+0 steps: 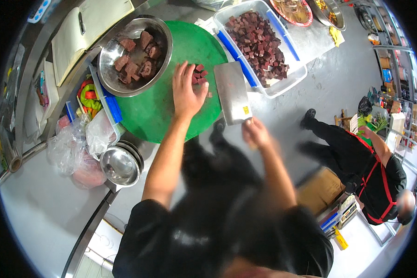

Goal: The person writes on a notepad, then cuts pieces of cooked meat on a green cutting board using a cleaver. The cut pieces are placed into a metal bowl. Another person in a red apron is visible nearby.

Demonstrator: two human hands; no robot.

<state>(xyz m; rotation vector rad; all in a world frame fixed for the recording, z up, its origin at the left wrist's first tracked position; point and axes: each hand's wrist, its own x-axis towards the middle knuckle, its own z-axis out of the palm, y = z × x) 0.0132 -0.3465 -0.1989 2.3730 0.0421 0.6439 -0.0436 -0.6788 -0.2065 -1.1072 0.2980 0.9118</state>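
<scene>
My left hand [188, 91] rests palm down on a round green cutting board [153, 116], thumb spread from the fingers. Beside it, between thumb and fingers, lies a small group of dark red cubes [199, 74], cooked blood or meat by their look. My right hand [256, 133] grips a Chinese cleaver [232, 92] by its handle, mostly hidden by the fingers. The broad blade hangs over the board's right edge, apart from the cubes. Larger dark red chunks [128, 44] sit in a steel bowl [104, 66] that overlaps the board's left side.
A clear plastic container [281, 91] full of dark red cubes stands at right. On the left are a tub of cut peppers [90, 99], plastic bags [67, 149] and stacked steel bowls [121, 165]. An open notebook [67, 41] lies behind. A co-worker [375, 173] stands at far right.
</scene>
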